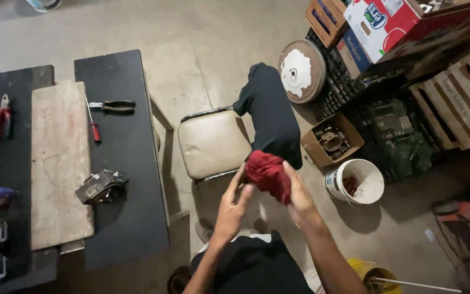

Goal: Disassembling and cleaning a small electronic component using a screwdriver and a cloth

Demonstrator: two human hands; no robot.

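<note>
Stool [213, 142] right of table [123, 163], bucket [361, 182] further right

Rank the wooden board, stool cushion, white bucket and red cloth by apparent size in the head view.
1. Wooden board
2. Stool cushion
3. White bucket
4. Red cloth, though it is bunched between both hands and nearer the camera, so its rank is unsure.

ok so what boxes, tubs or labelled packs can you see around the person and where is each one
Red and white carton: top right, on the stacked crates.
Blue box: beneath it, tilted.
Open brown cardboard box: on the floor by the stool, metal parts inside.
White bucket with label: right of the hands.
Yellow bucket: bottom edge.
</note>
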